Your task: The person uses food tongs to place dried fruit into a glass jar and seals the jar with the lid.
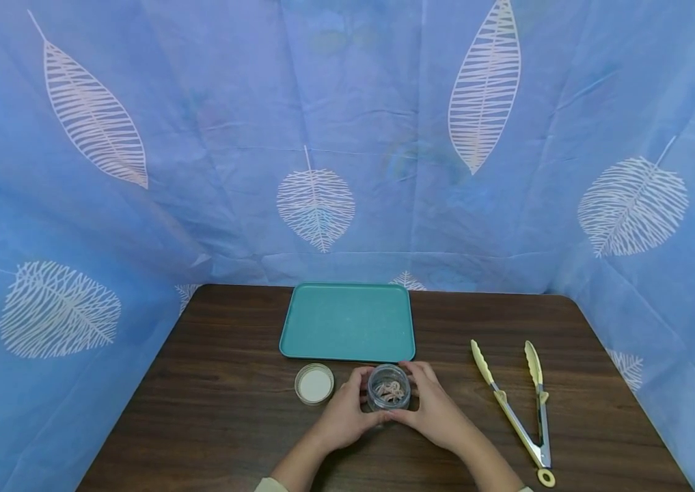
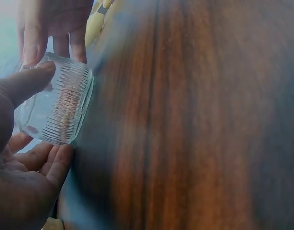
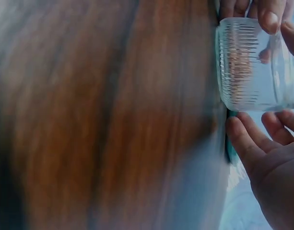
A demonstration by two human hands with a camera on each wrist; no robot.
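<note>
Both hands hold a clear jar [image 1: 388, 371], open at the top, between them in front of the tray. Several small pinkish-beige pieces [image 1: 392, 391] lie in its bottom. My left hand [image 1: 345, 415] grips the jar's left side, and my right hand [image 1: 439, 412] grips the right side, thumbs on the near wall. In the left wrist view, the jar [image 2: 39, 103] shows ribs round its lower part, with the left fingers curved beneath the side. From the right wrist, fingertips of the right hand [image 3: 281, 167] sit right at the jar's wall [image 3: 259, 93].
A round lid [image 1: 315, 384] with a white inside lies left of the jar. Behind is a teal tray [image 1: 347, 321]. Spread tongs [image 1: 519, 424] with pale yellow tips lie on the right of the dark wooden table [image 1: 218, 389]. A blue leaf-patterned cloth [image 1: 384, 205] surrounds the table.
</note>
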